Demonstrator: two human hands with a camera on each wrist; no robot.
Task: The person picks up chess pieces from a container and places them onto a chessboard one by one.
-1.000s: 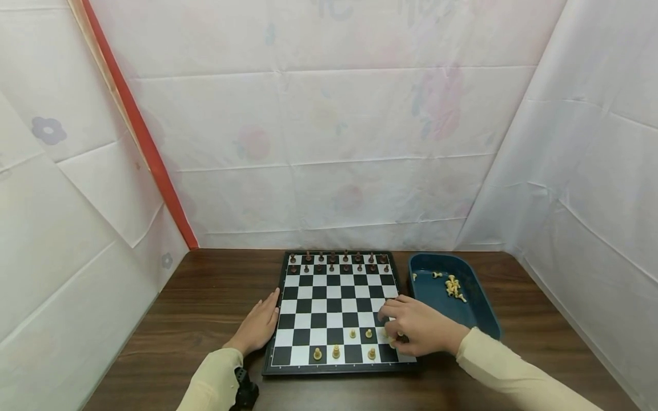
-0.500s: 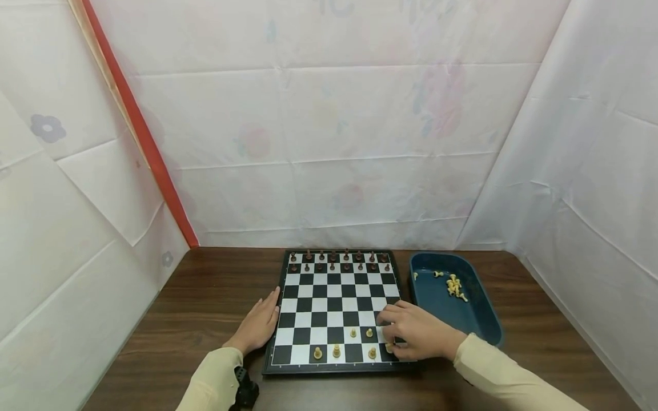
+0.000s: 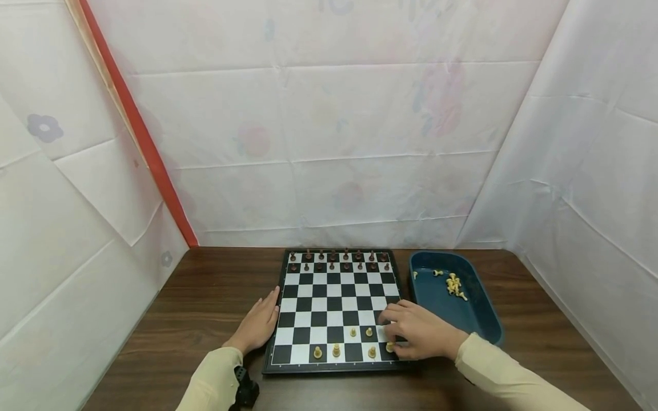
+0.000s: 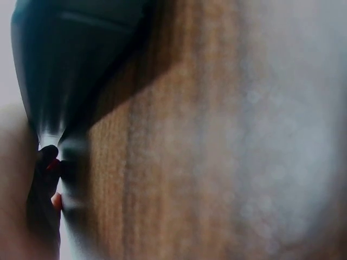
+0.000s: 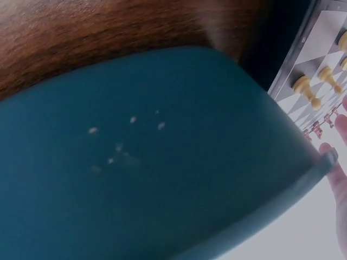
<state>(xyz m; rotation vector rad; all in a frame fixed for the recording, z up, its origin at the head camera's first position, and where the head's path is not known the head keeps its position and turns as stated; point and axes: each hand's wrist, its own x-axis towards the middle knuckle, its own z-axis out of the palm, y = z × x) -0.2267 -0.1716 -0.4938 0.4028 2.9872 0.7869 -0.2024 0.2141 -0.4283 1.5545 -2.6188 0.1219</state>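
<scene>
A black-and-white chessboard (image 3: pixel 334 297) lies on the table, with dark brown pieces standing in two rows at its far end. On the near squares stand several cream pieces, among them a cream pawn (image 3: pixel 369 331). The left hand (image 3: pixel 259 322) rests straight-fingered against the board's left edge. The right hand (image 3: pixel 421 330) is at the near right corner, thumb and fingers curled at a small cream chess piece (image 3: pixel 389 347) on a near-row dark square. Its fingers hide some nearby squares. In the right wrist view, pale chess pieces (image 5: pixel 306 91) stand by the board's edge.
A blue tray (image 3: pixel 485 305) stands right of the board, close to the right forearm. Inside it lie several loose cream pieces (image 3: pixel 454 285). The dark wooden table (image 3: pixel 226 274) meets pale hanging sheets (image 3: pixel 334 171) at the back and sides.
The right hand stays at the near right corner. The small cream piece at its fingertips has come slightly down and left onto the near-row square and shows more clearly. The left hand has not moved.
</scene>
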